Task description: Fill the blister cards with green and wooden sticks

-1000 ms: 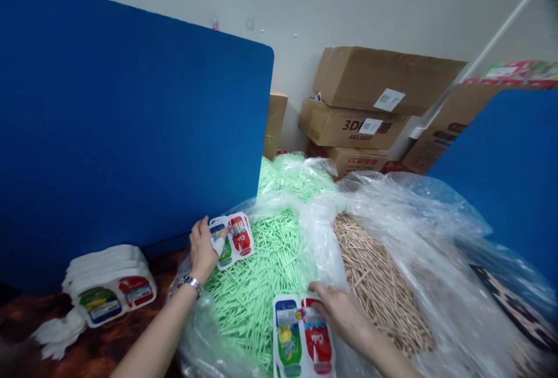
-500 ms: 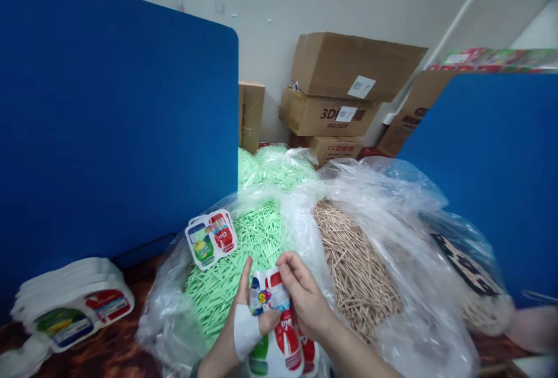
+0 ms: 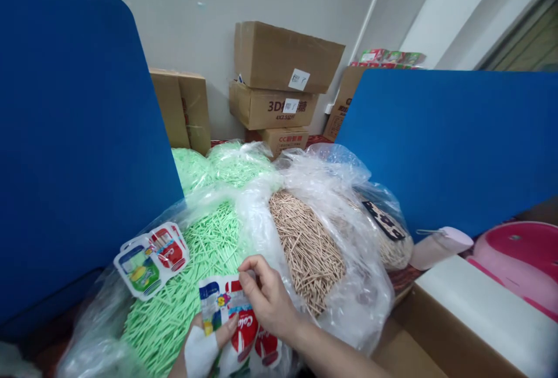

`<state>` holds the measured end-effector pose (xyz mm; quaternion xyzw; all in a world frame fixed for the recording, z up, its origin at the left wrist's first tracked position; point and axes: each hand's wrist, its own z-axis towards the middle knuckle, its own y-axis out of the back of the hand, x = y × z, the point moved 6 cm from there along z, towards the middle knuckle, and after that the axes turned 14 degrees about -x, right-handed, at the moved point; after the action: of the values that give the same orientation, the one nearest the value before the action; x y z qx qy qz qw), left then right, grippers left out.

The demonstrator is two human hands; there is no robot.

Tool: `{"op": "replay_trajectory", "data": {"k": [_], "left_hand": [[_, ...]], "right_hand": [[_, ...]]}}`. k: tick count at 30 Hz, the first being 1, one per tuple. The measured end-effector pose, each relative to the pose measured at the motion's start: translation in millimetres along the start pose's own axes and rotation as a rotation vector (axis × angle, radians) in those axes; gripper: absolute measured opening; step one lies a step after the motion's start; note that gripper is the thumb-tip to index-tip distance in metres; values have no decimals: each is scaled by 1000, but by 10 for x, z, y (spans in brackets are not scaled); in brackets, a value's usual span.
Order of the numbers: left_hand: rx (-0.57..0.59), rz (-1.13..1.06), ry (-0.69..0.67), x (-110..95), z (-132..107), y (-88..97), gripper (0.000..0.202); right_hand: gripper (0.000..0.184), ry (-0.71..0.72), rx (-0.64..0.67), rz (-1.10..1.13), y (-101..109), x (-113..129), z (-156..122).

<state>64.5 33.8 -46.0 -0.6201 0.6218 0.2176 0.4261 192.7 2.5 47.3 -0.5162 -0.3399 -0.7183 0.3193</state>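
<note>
My left hand [image 3: 204, 344], wrapped in white around the base of the thumb, grips a printed pouch [image 3: 242, 331] from its left side, thumb across the front. The pouch shows red "Cola" bottles and a blue, yellow and green part. At its top right edge, my right hand [image 3: 265, 293] pinches it between thumb and fingers. Another red bottle print, partly covered, shows below the right hand. Both hands are in front of an open plastic bag of green sticks [image 3: 161, 323]. On these sticks lie similar bottle-shaped pouches [image 3: 146, 270], overlapping each other.
A bag of brown sticks [image 3: 305, 244] adjoins on the right. An open cardboard box [image 3: 407, 337] and a pink basin [image 3: 514, 267] stand at the lower right. Blue partitions [image 3: 74, 151] [image 3: 449, 151] flank the table. Stacked cartons [image 3: 283, 58] are at the back.
My view has swung right, so the surroundings slide left and the cardboard box and pink basin come into sight. Both hands still hold the pouch, now lower left in view.
</note>
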Motion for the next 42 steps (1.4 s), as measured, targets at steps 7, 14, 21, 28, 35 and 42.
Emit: {"op": "replay_trajectory", "data": {"k": [7, 14, 21, 28, 35, 42], "left_hand": [[163, 300, -107, -25, 31, -203, 44], [155, 335, -244, -119, -35, -267, 44], [263, 333, -204, -74, -86, -401, 34], [276, 387, -338, -203, -43, -486, 25], [107, 293, -308, -26, 41, -288, 35], [112, 198, -214, 89, 74, -238, 47]], "right_hand": [[17, 126, -32, -188, 252, 32, 41], [24, 189, 67, -312, 377, 51, 46], [33, 265, 140, -368, 394, 49, -22], [21, 283, 357, -300, 440, 132, -88], [36, 27, 24, -993, 1413, -659, 633], [48, -43, 117, -1265, 1586, -1193, 903]]}}
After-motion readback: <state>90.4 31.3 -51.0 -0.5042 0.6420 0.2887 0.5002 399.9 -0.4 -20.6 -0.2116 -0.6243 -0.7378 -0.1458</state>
